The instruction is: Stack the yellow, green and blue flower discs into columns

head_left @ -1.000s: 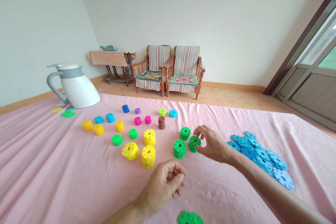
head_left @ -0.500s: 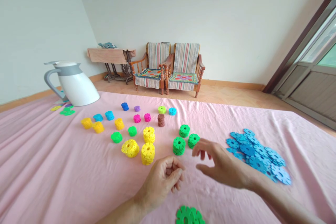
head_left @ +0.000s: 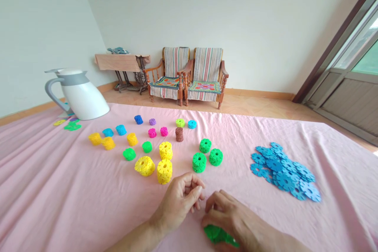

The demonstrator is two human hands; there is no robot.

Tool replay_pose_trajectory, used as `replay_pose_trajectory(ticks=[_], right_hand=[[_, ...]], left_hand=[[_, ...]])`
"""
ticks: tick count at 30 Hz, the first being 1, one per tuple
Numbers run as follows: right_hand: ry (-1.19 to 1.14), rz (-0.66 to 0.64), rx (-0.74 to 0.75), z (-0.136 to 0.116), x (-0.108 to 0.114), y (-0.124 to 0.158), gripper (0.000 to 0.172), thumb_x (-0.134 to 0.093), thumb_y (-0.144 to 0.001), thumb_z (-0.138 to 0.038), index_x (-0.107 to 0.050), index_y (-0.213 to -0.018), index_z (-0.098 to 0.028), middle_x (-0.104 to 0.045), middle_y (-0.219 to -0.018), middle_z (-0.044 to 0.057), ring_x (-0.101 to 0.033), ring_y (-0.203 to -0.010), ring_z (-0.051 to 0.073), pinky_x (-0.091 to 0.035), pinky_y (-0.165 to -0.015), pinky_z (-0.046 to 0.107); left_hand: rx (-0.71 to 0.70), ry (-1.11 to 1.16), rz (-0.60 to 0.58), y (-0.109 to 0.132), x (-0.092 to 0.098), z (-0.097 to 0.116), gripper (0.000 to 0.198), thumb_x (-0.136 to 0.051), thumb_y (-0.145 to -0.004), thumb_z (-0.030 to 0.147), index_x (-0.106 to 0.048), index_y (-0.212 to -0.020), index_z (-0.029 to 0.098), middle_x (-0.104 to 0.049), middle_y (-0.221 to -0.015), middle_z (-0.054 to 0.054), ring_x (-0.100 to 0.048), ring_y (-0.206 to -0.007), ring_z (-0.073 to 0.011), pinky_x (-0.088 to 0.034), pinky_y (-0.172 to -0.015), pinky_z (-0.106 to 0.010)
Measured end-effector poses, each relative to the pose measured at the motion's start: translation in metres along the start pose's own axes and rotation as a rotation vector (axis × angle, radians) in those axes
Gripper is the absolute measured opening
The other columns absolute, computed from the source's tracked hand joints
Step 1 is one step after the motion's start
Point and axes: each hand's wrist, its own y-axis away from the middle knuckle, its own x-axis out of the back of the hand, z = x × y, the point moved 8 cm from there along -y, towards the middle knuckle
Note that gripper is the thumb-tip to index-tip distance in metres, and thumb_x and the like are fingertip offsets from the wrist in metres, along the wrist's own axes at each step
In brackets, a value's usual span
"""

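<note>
My left hand (head_left: 180,201) rests above the cloth, its fingers loosely curled and the thumb against them. Nothing shows between them. Close on its right, my right hand (head_left: 233,220) bends down over a few green notched plastic discs (head_left: 220,234) at the near edge of view. Its fingers curl round these discs and hide part of them. Beyond the hands stand three stacks of green discs (head_left: 199,162). Just left of those are three stacks of yellow discs (head_left: 164,171), one of them leaning.
A loose heap of blue discs (head_left: 283,171) lies at the right on the pink cloth (head_left: 73,189). Smaller coloured stacks, among them a brown stack (head_left: 179,134), stand farther back. A white jug (head_left: 84,100) is at the far left. Two wooden chairs (head_left: 206,67) stand beyond.
My right hand has moved from beside the green stacks down and towards me, onto the near green discs. My left hand has stayed almost still. The view has shifted slightly.
</note>
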Motion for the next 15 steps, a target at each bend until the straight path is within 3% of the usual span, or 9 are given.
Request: replay_pose_trajectory(ticks=[5, 12, 15], right_hand=[[-0.102, 0.198, -0.138, 0.026, 0.039, 0.01, 0.027, -0.056, -0.076, -0.007, -0.061, -0.098, -0.021, -0.056, -0.101, 0.005, -0.054, -0.095, 0.018, -0.046, -0.084, 0.031], [-0.054, 0.299, -0.049, 0.047, 0.039, 0.025, 0.048, -0.057, -0.078, -0.011, -0.047, -0.122, -0.025, -0.052, -0.115, 0.008, -0.049, -0.11, 0.021, -0.042, -0.093, 0.037], [-0.042, 0.296, -0.073, 0.047, 0.039, 0.026, 0.044, -0.059, -0.077, -0.013, -0.049, -0.118, -0.024, -0.053, -0.11, 0.007, -0.05, -0.105, 0.022, -0.043, -0.09, 0.037]], left_hand=[[0.026, -0.03, 0.008, 0.0, 0.0, -0.002, 0.022, -0.058, -0.081, 0.035, -0.055, -0.084, 0.014, -0.059, -0.067, 0.0, -0.052, -0.049, -0.0081, -0.037, -0.044, -0.018], [0.03, -0.026, -0.004, 0.001, -0.001, -0.002, 0.022, -0.057, -0.081, 0.035, -0.055, -0.085, 0.013, -0.058, -0.067, 0.0, -0.052, -0.049, -0.0077, -0.037, -0.044, -0.017], [0.03, -0.024, -0.007, 0.001, -0.001, -0.002, 0.022, -0.057, -0.081, 0.036, -0.055, -0.085, 0.014, -0.059, -0.068, 0.0, -0.052, -0.049, -0.0079, -0.037, -0.044, -0.017]])
